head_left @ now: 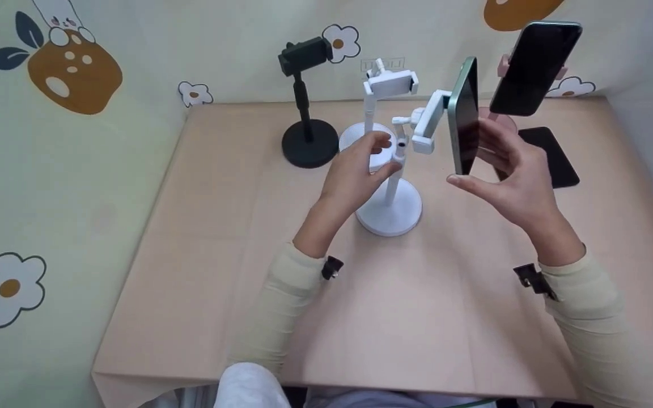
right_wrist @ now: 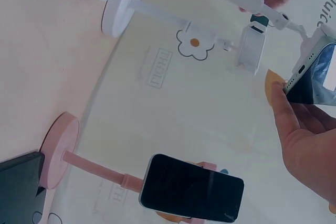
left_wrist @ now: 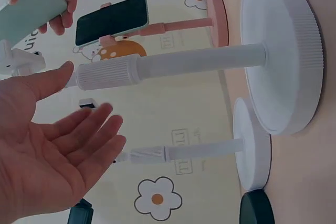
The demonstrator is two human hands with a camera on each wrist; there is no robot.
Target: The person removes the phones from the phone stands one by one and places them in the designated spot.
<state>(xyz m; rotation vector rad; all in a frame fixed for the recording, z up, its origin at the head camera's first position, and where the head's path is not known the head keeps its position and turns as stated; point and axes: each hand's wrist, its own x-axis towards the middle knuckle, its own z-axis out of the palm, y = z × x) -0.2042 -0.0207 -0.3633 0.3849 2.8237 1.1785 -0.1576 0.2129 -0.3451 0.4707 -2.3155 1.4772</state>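
The right hand (head_left: pixel 516 175) holds a light green phone (head_left: pixel 463 116) between thumb and fingers, its dark screen facing right, beside the clamp (head_left: pixel 429 122) of the nearer white stand (head_left: pixel 390 209). In the right wrist view the thumb or a finger touches the phone's (right_wrist: pixel 310 77) port end. The left hand (head_left: pixel 355 173) is around the upper pole, its thumb touching near the joint; in the left wrist view the thumb lies by the ribbed collar (left_wrist: pixel 107 72) and the other fingers (left_wrist: pixel 89 135) are spread, relaxed. Whether the clamp grips the phone cannot be told.
A black stand (head_left: pixel 310 144) and a second white stand (head_left: pixel 391 85) are behind, left of the phone. At the back right a pink stand (right_wrist: pixel 58 150) bears a dark-screened phone (head_left: pixel 536 68). Beside its base a flat black object (head_left: pixel 550 156) lies on the table (head_left: pixel 219 255).
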